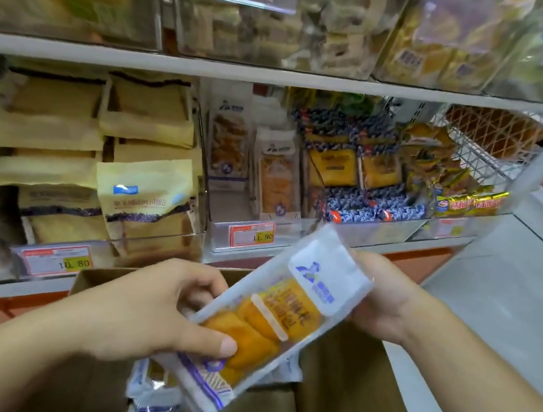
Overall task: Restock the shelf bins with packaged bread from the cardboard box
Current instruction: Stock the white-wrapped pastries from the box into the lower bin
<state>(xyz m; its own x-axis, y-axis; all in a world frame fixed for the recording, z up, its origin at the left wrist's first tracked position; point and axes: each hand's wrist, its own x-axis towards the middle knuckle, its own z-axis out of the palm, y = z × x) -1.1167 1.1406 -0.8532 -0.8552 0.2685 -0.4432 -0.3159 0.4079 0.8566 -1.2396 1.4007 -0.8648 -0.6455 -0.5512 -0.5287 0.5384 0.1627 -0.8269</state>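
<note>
A long clear packet of golden bread (278, 314) with white ends and blue print is held slantwise above the open cardboard box (346, 388). My left hand (160, 308) grips its lower end, thumb on top. My right hand (385, 300) holds the upper white end from behind. More such packets (152, 394) lie inside the box. On the shelf straight ahead, a clear bin (252, 238) with an 11.90 tag holds matching packets (279, 175) standing upright.
To the left, a bin of yellow toast bags (140, 195) carries a 10.80 tag. Blue-patterned packs (366, 208) and a white wire basket (484, 154) sit to the right. An upper shelf (280, 77) of clear bins hangs overhead. Grey floor (509, 306) lies at right.
</note>
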